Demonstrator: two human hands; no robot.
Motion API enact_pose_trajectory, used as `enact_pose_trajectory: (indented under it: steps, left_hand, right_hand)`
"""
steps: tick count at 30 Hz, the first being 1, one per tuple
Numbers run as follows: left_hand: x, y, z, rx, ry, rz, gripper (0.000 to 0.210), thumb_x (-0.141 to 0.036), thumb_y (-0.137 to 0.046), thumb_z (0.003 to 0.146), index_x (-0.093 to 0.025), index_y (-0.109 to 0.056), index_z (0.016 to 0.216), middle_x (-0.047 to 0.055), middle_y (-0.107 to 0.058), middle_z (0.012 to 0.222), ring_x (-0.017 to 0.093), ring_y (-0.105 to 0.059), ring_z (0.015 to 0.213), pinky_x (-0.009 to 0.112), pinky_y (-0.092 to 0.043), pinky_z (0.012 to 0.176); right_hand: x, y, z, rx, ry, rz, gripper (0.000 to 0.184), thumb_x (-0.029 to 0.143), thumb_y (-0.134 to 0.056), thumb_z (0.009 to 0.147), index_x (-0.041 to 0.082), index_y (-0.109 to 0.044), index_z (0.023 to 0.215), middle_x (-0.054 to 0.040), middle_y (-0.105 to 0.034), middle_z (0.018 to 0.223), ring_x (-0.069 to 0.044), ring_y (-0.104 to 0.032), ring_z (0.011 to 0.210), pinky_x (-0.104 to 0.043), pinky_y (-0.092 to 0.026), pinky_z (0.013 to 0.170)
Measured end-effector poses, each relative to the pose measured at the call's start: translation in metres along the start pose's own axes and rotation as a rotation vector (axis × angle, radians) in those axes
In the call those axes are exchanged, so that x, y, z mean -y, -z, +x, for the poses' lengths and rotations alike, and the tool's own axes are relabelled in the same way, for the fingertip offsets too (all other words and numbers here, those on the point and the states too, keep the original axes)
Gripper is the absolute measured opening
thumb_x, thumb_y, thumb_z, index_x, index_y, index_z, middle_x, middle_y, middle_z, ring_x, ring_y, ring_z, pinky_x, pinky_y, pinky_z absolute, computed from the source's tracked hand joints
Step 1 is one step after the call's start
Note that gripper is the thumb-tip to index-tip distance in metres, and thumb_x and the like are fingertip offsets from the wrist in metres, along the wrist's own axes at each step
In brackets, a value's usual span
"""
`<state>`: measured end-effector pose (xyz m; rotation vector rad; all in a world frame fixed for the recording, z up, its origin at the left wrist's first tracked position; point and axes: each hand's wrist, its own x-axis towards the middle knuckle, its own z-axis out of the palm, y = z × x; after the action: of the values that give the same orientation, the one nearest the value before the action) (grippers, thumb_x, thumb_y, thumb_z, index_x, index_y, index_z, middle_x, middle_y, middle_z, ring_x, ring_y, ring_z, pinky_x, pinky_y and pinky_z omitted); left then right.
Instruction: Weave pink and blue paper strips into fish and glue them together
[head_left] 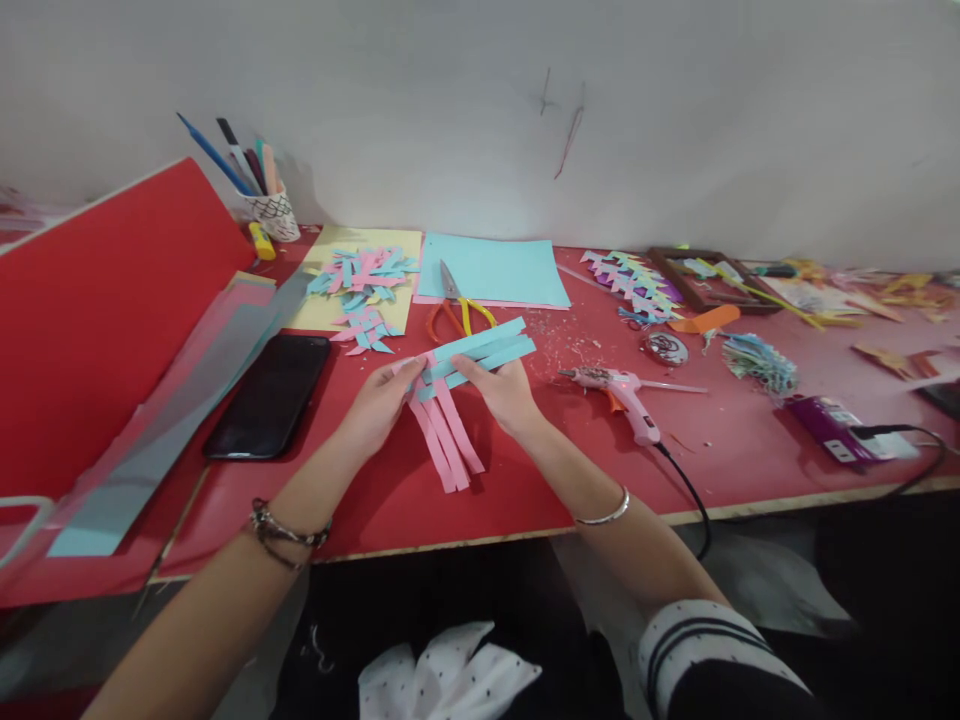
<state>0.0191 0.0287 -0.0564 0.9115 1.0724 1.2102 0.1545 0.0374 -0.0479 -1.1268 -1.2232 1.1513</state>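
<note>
Woven pink and blue paper strips (pixel 448 430) are held between my two hands, just above the red table. My left hand (pixel 382 405) pinches the woven corner on the left. On the other side, my right hand (pixel 501 395) grips the blue strips (pixel 495 345), its thumb lying on top. The loose pink ends hang down toward me, and the blue ends point right. Right behind the strips lie scissors (pixel 454 300) with orange and yellow handles. Finished woven paper pieces (pixel 366 325) rest on a yellow sheet (pixel 315 310) at the back left.
A black phone (pixel 268 397) lies left, beside long paper strips (pixel 161 430). To the right are a pink glue gun (pixel 622 395) with its cord, a purple power adapter (pixel 829 430) and a wooden frame (pixel 720 285). A pen cup (pixel 274 213) stands by the wall near blue sheets (pixel 499 268).
</note>
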Motion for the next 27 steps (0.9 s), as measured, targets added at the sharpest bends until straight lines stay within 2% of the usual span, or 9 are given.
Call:
enact_pose_trajectory:
  steps: [6,14,19,22,27]
  left_hand:
    - [-0.0044,-0.0028,-0.0010,-0.024,0.117,-0.055,0.011,-0.027,-0.066,0.058,-0.019,-0.059,0.054,-0.002,-0.060,0.051,0.015,-0.060,0.062,0.027,-0.048,0.066]
    - [-0.0045,-0.0008,-0.0009,-0.005,0.092,-0.101,0.017,-0.027,-0.072,0.050,-0.017,-0.063,0.059,0.001,-0.066,0.059,0.018,-0.063,0.066,0.028,-0.049,0.068]
    - [0.0025,0.0043,0.0011,0.027,0.012,0.018,0.025,-0.036,-0.073,0.050,-0.017,-0.064,0.064,0.001,-0.066,0.061,0.018,-0.061,0.067,0.029,-0.047,0.068]
    - [0.0036,0.0050,0.0010,0.049,-0.001,0.022,0.027,-0.036,-0.074,0.051,-0.016,-0.064,0.066,0.001,-0.066,0.062,0.017,-0.060,0.068,0.028,-0.046,0.068]
    - [-0.0011,0.0005,-0.0016,0.036,0.028,-0.023,0.027,-0.035,-0.074,0.049,-0.016,-0.063,0.065,-0.001,-0.064,0.060,0.015,-0.059,0.064,0.026,-0.046,0.066]
  right_hand:
    - [-0.0013,0.0006,-0.0001,0.005,-0.026,0.021,0.024,0.039,-0.069,0.056,0.021,-0.054,0.061,0.0010,-0.061,0.064,-0.015,-0.058,0.067,-0.031,-0.049,0.065]
    - [-0.0018,0.0006,0.0007,0.050,-0.023,0.041,0.010,0.027,-0.064,0.060,0.021,-0.058,0.065,0.0025,-0.061,0.068,-0.013,-0.058,0.072,-0.031,-0.047,0.074]
    - [-0.0014,0.0001,-0.0001,0.123,-0.019,0.069,0.017,0.034,-0.066,0.058,0.021,-0.057,0.063,0.0046,-0.057,0.060,-0.010,-0.053,0.060,-0.028,-0.046,0.063]
    - [-0.0003,-0.0007,-0.0005,0.097,-0.035,0.052,0.023,0.039,-0.069,0.056,0.020,-0.057,0.059,0.0044,-0.054,0.056,-0.009,-0.050,0.055,-0.027,-0.045,0.059]
    - [0.0013,-0.0014,-0.0006,0.072,-0.035,0.024,0.031,0.047,-0.069,0.053,0.019,-0.056,0.057,0.0028,-0.056,0.057,-0.011,-0.052,0.059,-0.028,-0.047,0.061]
